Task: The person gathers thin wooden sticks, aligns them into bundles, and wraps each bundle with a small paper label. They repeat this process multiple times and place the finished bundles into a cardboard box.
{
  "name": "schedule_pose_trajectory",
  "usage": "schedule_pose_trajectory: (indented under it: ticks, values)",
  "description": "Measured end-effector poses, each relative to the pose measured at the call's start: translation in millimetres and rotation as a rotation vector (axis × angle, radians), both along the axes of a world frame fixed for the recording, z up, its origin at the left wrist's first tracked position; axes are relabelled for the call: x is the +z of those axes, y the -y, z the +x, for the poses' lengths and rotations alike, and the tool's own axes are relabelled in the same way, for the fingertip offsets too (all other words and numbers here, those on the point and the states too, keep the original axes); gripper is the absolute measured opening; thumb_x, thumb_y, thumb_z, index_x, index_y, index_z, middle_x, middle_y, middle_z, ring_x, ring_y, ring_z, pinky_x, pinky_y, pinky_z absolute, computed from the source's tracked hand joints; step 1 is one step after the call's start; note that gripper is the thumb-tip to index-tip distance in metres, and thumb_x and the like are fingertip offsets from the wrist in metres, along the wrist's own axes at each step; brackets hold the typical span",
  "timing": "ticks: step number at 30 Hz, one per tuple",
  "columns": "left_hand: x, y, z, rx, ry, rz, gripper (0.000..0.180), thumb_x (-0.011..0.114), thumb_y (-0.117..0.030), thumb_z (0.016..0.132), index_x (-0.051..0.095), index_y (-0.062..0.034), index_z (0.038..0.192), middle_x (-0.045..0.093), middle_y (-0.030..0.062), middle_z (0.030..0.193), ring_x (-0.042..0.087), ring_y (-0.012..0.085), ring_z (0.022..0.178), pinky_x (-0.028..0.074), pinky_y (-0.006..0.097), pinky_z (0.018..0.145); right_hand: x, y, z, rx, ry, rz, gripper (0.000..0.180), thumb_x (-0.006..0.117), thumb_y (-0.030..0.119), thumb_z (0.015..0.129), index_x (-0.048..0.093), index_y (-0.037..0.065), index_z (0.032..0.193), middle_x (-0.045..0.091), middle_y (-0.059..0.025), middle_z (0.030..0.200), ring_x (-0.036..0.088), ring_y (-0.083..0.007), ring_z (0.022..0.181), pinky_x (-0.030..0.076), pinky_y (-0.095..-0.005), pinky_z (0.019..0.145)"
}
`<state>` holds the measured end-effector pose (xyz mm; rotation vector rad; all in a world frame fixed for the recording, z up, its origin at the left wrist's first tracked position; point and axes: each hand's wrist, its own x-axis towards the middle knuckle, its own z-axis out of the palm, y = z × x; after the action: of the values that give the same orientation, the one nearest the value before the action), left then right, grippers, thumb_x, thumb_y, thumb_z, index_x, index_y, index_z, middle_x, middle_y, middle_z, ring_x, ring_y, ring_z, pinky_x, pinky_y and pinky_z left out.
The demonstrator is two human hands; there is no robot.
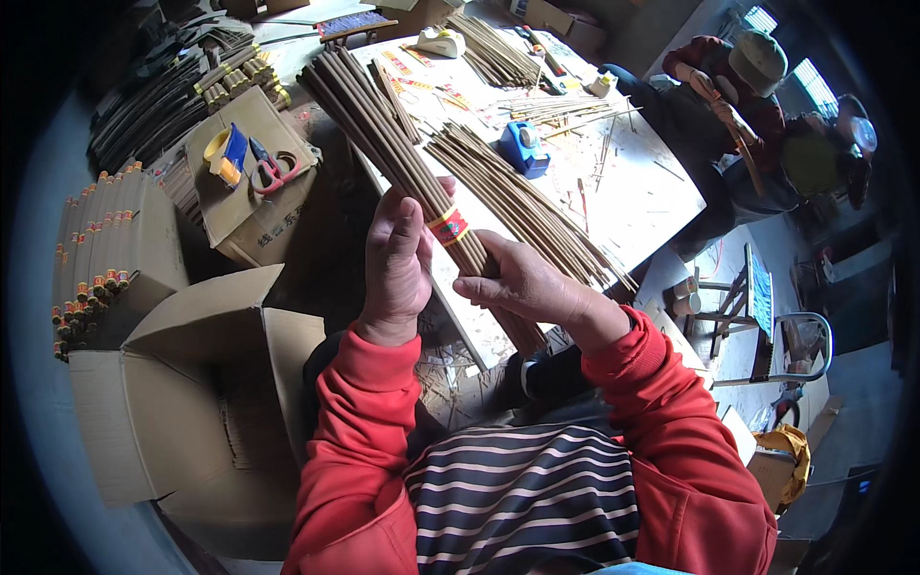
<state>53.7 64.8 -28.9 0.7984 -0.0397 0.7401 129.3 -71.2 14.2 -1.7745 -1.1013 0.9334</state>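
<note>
A long bundle of brown incense sticks (364,125) slants across in front of me, its far end toward the upper left. A red and yellow paper band (448,227) wraps its middle. My left hand (401,254) is closed on the bundle's left side beside the band, its thumb upright and its fingers partly hidden behind the sticks. Just below the band, my right hand (525,280) grips the lower part with the thumb across the front. Beyond my hands, loose brown sticks (517,196) lie in a row on the white table (652,206).
A blue tape dispenser (523,149) and a cream one (441,42) stand on the table. At left, scissors (274,171) and a tape roll (225,158) lie on a carton (251,225). An open cardboard box (172,431) is below. Across the table a person (747,96) handles sticks.
</note>
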Motion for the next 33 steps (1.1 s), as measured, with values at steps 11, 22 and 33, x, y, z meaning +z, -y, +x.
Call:
schedule_pose_trajectory:
  ticks: [11,22,33]
  values:
    - [3,2,-6,0.019,0.018,-0.295,0.012,0.064,-0.016,0.083,0.054,-0.0105,0.088,0.054,0.0021,0.071,0.051,0.0136,0.061,0.044,0.030,0.058,0,-3,-18,0.017,0.266,-0.176,0.054,0.073,0.030,0.073,0.044,-0.004,0.104,0.061,-0.0172,0.080,0.062,-0.0283,0.076,0.047,-0.0350,0.068]
    - [-6,-29,-13,-0.466,0.304,-0.343,0.012,0.061,-0.019,0.085,0.057,-0.0082,0.086,0.054,0.0032,0.069,0.052,0.0160,0.064,0.044,0.031,0.061,-14,7,-31,0.075,-0.610,-0.208,0.020,0.065,0.010,0.080,0.047,0.004,0.081,0.052,-0.0035,0.059,0.050,-0.0097,0.047,0.039,-0.0229,0.041]
    - [39,-16,-30,-0.353,0.303,-0.139,0.012,0.059,-0.012,0.085,0.049,-0.0058,0.087,0.047,0.0016,0.065,0.045,0.0120,0.055,0.041,0.027,0.052,11,25,-46,0.079,-0.333,-0.179,0.026,0.066,0.007,0.078,0.048,0.002,0.096,0.050,0.0013,0.069,0.050,-0.0066,0.059,0.043,-0.0222,0.052]
